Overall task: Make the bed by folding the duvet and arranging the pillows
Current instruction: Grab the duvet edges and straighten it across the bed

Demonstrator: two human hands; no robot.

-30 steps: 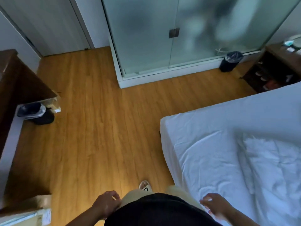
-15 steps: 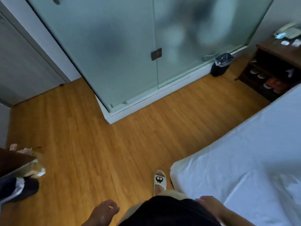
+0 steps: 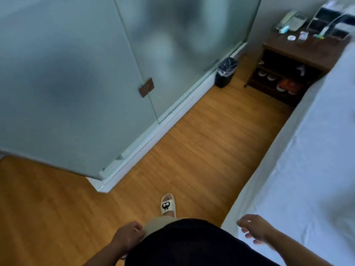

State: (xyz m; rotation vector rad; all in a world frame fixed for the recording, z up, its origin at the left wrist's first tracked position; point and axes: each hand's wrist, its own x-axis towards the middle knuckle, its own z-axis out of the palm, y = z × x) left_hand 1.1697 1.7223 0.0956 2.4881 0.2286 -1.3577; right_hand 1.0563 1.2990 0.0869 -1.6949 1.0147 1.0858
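The bed (image 3: pixel 307 160) runs along the right side, covered by a smooth white sheet. No duvet or pillow shows in this view. My left hand (image 3: pixel 128 237) hangs at my hip over the wooden floor, fingers curled with nothing in them. My right hand (image 3: pixel 253 230) hovers just over the bed's near corner, fingers loosely apart, empty. One foot in a white slipper (image 3: pixel 168 205) steps forward along the bedside.
A frosted glass partition (image 3: pixel 86 83) with a white base fills the left and centre. A black lined bin (image 3: pixel 225 72) stands by it. A dark wooden nightstand (image 3: pixel 292 60) holds a phone, small items and shoes. A wood-floor aisle (image 3: pixel 201 146) runs between glass and bed.
The view has swung right and forward along the bedside. The crumpled duvet and the desk-side bin have left the frame. My right hand has lifted off my hip toward the bed corner.
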